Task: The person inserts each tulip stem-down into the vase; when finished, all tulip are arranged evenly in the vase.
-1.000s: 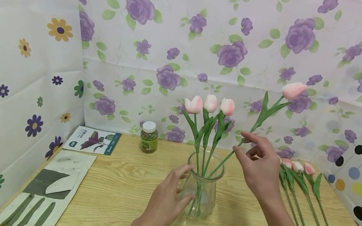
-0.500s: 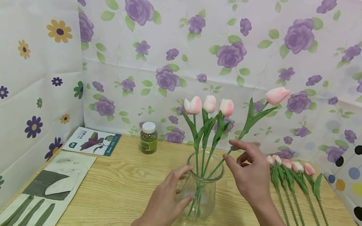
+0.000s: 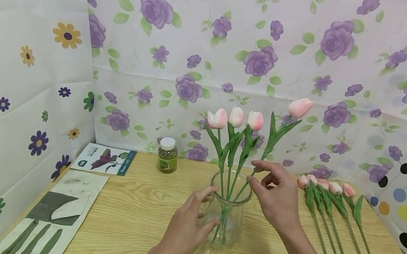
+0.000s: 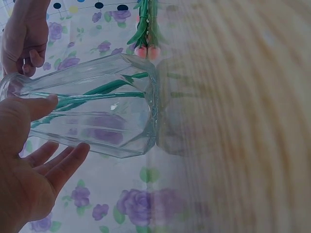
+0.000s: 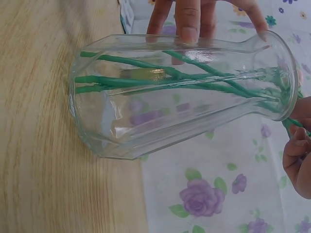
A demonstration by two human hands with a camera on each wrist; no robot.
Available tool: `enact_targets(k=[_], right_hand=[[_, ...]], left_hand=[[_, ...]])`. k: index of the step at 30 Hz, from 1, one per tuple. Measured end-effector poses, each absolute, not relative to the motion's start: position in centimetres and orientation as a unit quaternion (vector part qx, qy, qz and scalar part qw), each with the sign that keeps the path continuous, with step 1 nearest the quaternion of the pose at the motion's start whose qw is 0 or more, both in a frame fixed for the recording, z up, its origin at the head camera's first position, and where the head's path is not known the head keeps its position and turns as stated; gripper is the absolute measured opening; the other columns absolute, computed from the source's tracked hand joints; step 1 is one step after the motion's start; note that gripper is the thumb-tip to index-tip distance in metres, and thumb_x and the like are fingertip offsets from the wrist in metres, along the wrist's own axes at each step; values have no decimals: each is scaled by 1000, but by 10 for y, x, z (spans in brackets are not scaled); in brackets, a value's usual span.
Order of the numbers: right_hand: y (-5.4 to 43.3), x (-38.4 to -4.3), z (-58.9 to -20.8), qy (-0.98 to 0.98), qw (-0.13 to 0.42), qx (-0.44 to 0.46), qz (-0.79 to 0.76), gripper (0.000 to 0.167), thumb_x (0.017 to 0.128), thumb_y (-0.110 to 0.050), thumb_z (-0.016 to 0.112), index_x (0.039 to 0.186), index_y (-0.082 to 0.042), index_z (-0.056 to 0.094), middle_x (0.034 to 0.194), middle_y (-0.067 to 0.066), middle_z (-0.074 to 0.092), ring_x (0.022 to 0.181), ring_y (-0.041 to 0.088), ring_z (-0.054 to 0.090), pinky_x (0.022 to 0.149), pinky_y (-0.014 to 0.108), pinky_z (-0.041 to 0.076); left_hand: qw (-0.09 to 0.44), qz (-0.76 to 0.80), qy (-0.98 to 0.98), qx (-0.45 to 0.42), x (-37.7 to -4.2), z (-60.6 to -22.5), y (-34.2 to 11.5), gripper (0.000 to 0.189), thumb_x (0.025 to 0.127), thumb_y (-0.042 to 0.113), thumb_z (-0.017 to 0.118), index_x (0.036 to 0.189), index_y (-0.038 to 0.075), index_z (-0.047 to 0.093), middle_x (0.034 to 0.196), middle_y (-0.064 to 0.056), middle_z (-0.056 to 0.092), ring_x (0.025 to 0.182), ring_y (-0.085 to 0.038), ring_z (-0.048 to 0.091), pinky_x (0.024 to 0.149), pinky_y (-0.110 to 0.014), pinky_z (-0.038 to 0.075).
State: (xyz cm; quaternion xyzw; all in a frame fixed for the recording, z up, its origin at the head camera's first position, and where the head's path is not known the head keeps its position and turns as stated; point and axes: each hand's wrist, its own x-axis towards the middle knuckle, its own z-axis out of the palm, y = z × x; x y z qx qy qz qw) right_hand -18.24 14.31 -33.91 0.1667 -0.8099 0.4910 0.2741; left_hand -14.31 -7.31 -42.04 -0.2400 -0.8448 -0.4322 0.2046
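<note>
A clear glass vase (image 3: 235, 225) stands upright on the wooden table with three pink-white tulips (image 3: 236, 117) in it. My left hand (image 3: 186, 224) holds the vase at its left side; in the left wrist view the thumb and fingers spread around the glass (image 4: 131, 131). Between thumb and forefinger, my right hand (image 3: 276, 196) pinches the stem of another pink tulip (image 3: 300, 108), which leans right over the rim. Its lower stem is inside the vase, as the several green stems (image 5: 146, 80) in the right wrist view show.
Several loose tulips (image 3: 335, 188) lie on the table at the right. At the back left are a white-capped jar (image 3: 167, 156) and a printed card (image 3: 105, 159). A grey-and-white glove (image 3: 53, 205) lies at the left edge. Patterned sheets hang behind and at both sides.
My right hand has moved left and down with the tulip, whose bloom is lower and closer to the other three. The left hand and vase have stayed in place.
</note>
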Motion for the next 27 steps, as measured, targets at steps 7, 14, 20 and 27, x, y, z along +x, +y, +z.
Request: enact_targets(k=[7, 14, 20, 27], right_hand=[[140, -182, -340, -811, 261, 158, 500, 31, 90, 3, 80, 118, -10, 77, 105, 10, 68, 62, 9, 51, 50, 23, 45], [138, -182, -342, -814, 258, 154, 497, 30, 90, 4, 80, 116, -10, 78, 104, 10, 69, 61, 9, 51, 50, 23, 45], [137, -182, -343, -822, 252, 160, 486, 26, 90, 2, 80, 113, -11, 79, 102, 8, 71, 58, 9, 48, 50, 24, 43], [140, -182, -343, -836, 244, 178, 459, 20, 92, -3, 80, 109, -13, 80, 101, 5, 71, 63, 10, 50, 52, 24, 45]], left_hand=[[204, -433, -845, -238, -143, -420, -73, 86, 87, 5, 86, 155, 21, 37, 149, -12, 58, 122, -32, 69, 81, -40, 68], [204, -433, -845, -238, -143, -420, -73, 85, 87, 5, 86, 155, 19, 37, 149, -12, 58, 122, -31, 69, 81, -40, 68], [201, -431, -847, -237, -143, -420, -73, 86, 87, 5, 86, 155, 21, 37, 149, -12, 58, 122, -31, 69, 82, -40, 68], [201, -429, -848, -238, -143, -419, -73, 87, 87, 5, 86, 156, 24, 35, 149, -12, 58, 122, -31, 69, 82, -41, 68]])
